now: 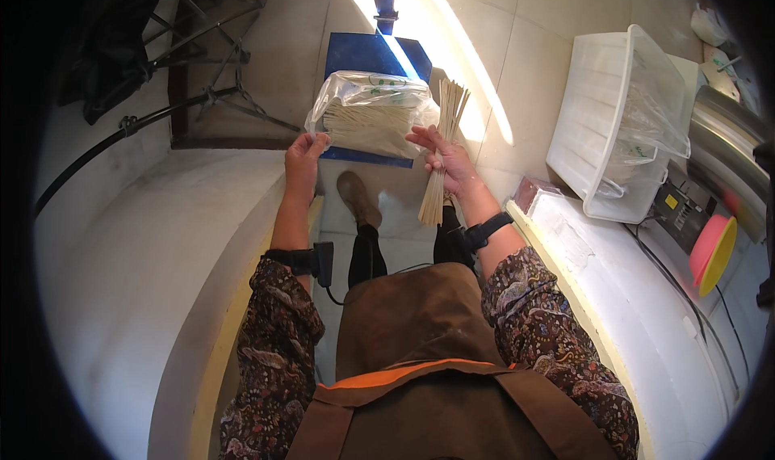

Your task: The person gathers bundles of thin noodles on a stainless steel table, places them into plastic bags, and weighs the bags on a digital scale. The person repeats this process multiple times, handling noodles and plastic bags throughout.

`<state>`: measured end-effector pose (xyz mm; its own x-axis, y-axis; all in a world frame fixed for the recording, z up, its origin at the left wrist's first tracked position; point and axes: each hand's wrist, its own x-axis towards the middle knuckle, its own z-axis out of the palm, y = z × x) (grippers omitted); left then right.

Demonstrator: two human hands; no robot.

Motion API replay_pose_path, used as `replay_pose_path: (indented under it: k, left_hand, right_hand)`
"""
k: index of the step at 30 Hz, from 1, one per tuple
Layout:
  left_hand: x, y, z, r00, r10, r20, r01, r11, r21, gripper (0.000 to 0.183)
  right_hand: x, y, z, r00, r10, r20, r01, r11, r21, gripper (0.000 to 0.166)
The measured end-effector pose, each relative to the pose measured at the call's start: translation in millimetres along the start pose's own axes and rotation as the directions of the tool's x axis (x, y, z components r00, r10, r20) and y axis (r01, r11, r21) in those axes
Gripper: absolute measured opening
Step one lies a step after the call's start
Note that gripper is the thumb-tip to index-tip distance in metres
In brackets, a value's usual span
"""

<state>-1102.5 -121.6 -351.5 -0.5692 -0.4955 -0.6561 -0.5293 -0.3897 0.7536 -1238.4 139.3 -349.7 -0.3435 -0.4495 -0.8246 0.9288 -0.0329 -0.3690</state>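
Observation:
A clear plastic bag (390,84) with green print lies on a blue platform scale (348,51), its open side facing me. Inside is a thick layer of straight, pale sticks that look like dried noodles (369,124). My left hand (304,153) pinches the bag's left edge between thumb and fingers. In my right hand (447,160) is a loose bundle of the same dried noodles (451,105), held around its middle and fanned at both ends. The fingertips of that hand reach to the bag's right edge; whether they touch the plastic I cannot tell.
A white plastic bin (587,115) holding plastic bags is at the right. Past it are a pink and yellow bowl (714,254), a dark device (678,205) and cables. Pale ledges (200,217) flank me. A folding metal stand (212,90) is at the upper left.

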Motion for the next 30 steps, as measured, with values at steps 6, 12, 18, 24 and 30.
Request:
replay_pose_path:
  k: [6, 12, 18, 24, 30]
  left_hand:
    - [3.1, -2.1, 4.6, 0.999, 0.012, 0.042, -0.01, 0.999, -0.043, 0.016]
    - [5.0, 6.3, 34.8, 0.991, 0.025, 0.134, -0.027, 1.0, 0.011, 0.025]
    - [0.4, 21.0, 64.8, 0.968, -0.042, 0.249, 0.023, 0.997, 0.076, 0.035]
    - [-5.9, 24.2, 67.5, 0.965, -0.08, 0.25, 0.054, 0.992, 0.11, 0.038]
    - [-5.2, 24.4, 53.3, 0.991, -0.082, 0.107, 0.052, 0.963, 0.263, 0.029]
  right_hand:
    - [12.9, 7.6, -1.8, 0.919, -0.259, -0.298, 0.249, 0.966, -0.073, 0.045]
    - [22.2, 7.9, 14.3, 0.977, -0.147, -0.155, 0.153, 0.988, 0.025, 0.045]
    - [34.4, 7.7, 32.0, 0.974, -0.196, -0.112, 0.186, 0.978, -0.089, 0.049]
    - [50.6, 0.0, 43.6, 0.979, -0.108, -0.171, 0.098, 0.993, -0.066, 0.051]
    - [18.5, -4.3, 58.5, 0.996, -0.043, 0.083, 0.068, 0.945, -0.321, 0.039]
